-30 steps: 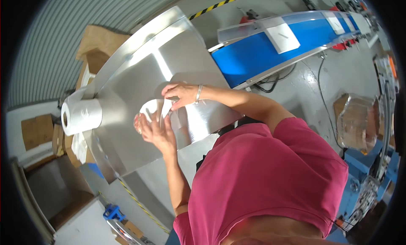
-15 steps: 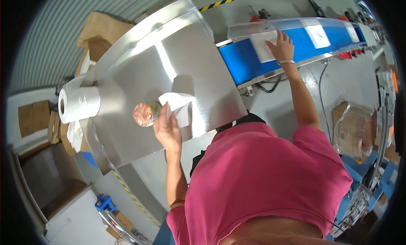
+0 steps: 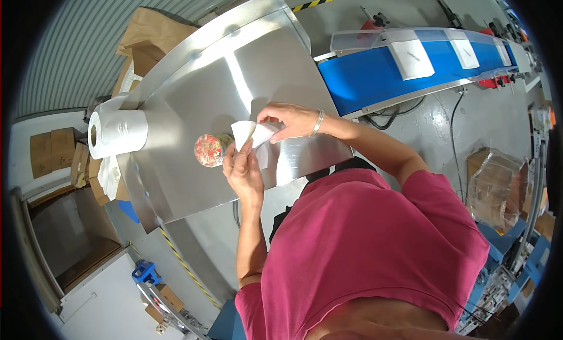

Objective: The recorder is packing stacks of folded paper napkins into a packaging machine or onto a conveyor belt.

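My left hand (image 3: 243,171) is closed on a white paper-like pouch (image 3: 243,131), its fingers pinching the lower edge. The pouch stands tilted above the steel table, partly folded. From the right, my right hand (image 3: 290,120) reaches across to it, with curled fingers and thumb around its right side; the exact contact is partly hidden. Just left of my left fingers is a round clear container (image 3: 210,150) with red and pale speckled contents, close to the pouch.
A steel table (image 3: 193,193) with a raised far rim lies under my hands. On its left stands a white roll (image 3: 120,132). To the right, a blue conveyor belt (image 3: 358,79) carries flat white packets (image 3: 411,60) along a clear guard. Cardboard boxes (image 3: 146,47) sit behind the table.
My right hand has left the white packet on the conveyor and come left to the pouch at my left hand. The packet has moved right along the belt.
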Demonstrator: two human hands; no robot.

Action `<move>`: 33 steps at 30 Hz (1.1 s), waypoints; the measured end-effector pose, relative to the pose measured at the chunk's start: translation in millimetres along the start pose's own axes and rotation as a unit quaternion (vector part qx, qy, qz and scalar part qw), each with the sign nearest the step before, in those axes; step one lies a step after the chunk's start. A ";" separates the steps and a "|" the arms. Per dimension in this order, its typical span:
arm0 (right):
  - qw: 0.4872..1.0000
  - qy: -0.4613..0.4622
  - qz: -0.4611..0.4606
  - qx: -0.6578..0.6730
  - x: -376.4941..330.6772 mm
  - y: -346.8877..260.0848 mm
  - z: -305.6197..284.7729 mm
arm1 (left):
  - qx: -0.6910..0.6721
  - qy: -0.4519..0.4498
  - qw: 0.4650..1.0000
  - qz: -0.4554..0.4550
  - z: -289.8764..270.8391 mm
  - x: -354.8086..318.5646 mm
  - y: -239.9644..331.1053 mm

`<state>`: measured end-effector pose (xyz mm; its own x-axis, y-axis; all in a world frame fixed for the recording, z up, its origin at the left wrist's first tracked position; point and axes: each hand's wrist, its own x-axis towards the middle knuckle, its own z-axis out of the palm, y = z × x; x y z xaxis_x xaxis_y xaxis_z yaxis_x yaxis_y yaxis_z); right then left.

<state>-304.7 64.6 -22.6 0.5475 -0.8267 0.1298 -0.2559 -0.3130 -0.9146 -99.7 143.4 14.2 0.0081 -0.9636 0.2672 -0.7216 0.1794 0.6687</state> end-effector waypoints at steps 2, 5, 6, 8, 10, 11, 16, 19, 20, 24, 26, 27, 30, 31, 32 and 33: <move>0.999 -0.006 -0.030 -0.009 5.6 9.8 7.7 | -0.003 -0.011 1.000 0.002 0.0 0.3 -4.2; 0.998 0.014 -0.054 -0.030 1.1 20.0 7.2 | -0.042 -0.014 0.999 -0.018 0.1 8.3 3.1; 1.000 0.004 -0.026 -0.003 -5.3 22.0 4.7 | -0.073 -0.005 0.996 -0.043 -0.6 13.0 10.0; 1.000 0.010 0.012 0.017 -23.1 30.2 -7.6 | 0.017 -0.018 0.998 -0.059 -3.5 18.7 17.1; 0.976 0.031 0.145 0.158 -44.7 43.1 -27.7 | 0.019 -0.015 0.996 -0.087 -1.2 19.7 -6.0; 0.969 0.088 0.184 0.137 -60.1 32.6 -48.1 | 0.070 -0.050 0.993 -0.082 -5.5 25.1 -0.5; 0.867 0.386 0.305 -0.078 -145.9 108.6 -139.9 | 0.055 -0.119 0.991 -0.036 -1.4 34.7 12.2; 0.794 0.354 0.367 -0.330 -204.0 157.9 -209.3 | 0.033 -0.195 0.980 0.001 15.2 35.1 30.1; 0.729 0.389 0.370 -0.425 -198.3 138.1 -208.8 | 0.072 -0.226 0.971 -0.018 15.5 35.9 39.9; 0.810 0.362 0.225 -0.404 -181.6 88.2 -198.2 | 0.102 -0.271 0.957 0.020 16.9 40.3 63.7; 0.937 0.231 0.148 -0.218 -139.7 28.1 -145.4 | 0.088 -0.274 0.955 0.069 22.1 40.9 57.1; 0.971 0.152 0.053 -0.176 -127.9 13.1 -124.5 | 0.084 -0.275 0.954 0.082 23.8 42.9 63.2; 0.996 0.067 -0.020 -0.050 -101.5 8.7 -72.4 | 0.021 -0.321 0.939 0.119 39.5 49.9 87.0; 0.996 0.063 -0.069 -0.003 -98.6 20.8 -64.9 | -0.005 -0.332 0.938 0.097 43.7 50.8 95.0; 0.997 0.027 0.018 0.069 -98.9 17.1 -67.0 | -0.027 -0.339 0.938 0.071 44.9 52.0 97.9; 0.984 -0.007 0.103 0.143 -102.9 14.9 -71.3 | -0.052 -0.348 0.935 0.039 49.2 53.7 96.6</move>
<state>-421.7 111.6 -22.2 0.5193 -0.8514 -0.0738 -0.1297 0.0069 -0.9915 -202.9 99.2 59.0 -0.5202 -0.8361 -0.1741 -0.6299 0.2380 0.7394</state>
